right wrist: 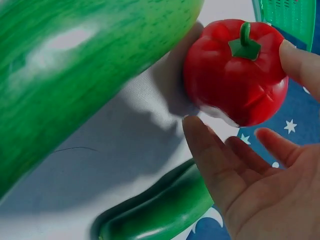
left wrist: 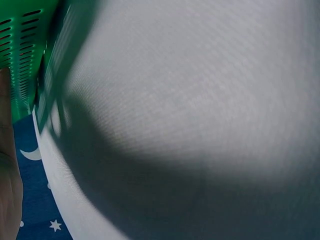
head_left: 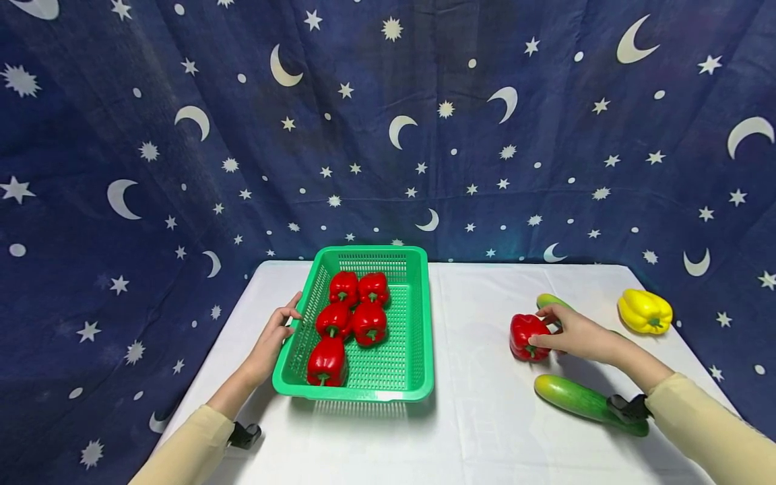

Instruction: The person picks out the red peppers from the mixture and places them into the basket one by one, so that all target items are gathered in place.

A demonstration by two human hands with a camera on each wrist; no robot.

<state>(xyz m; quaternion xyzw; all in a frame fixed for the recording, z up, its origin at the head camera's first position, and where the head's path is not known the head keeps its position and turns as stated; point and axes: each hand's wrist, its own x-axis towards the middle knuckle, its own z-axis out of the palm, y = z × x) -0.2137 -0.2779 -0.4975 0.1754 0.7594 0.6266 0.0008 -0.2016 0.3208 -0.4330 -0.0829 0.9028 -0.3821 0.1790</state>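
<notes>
Beside the left wall of a green basket (head_left: 391, 397), my left hand (head_left: 273, 340) has its fingertips right at the rim. In the left wrist view a finger (left wrist: 5, 110) lies extended along the slotted side. Several red bell peppers lie inside the basket, the nearest pepper (head_left: 327, 364) in its front left corner. My right hand (head_left: 572, 331) is spread around another red bell pepper (head_left: 523, 337) on the table. Its thumb overlaps the pepper's side, and the other fingers stay spread close by in the right wrist view, where the green stem (right wrist: 245, 45) shows.
A large cucumber (head_left: 576, 397) lies under my right forearm. Behind my right hand is a second cucumber (head_left: 550, 300), partly hidden. A yellow bell pepper (head_left: 645, 311) sits at the far right of the white table (head_left: 479, 417). Behind the table hangs a blue star-patterned curtain (head_left: 364, 135).
</notes>
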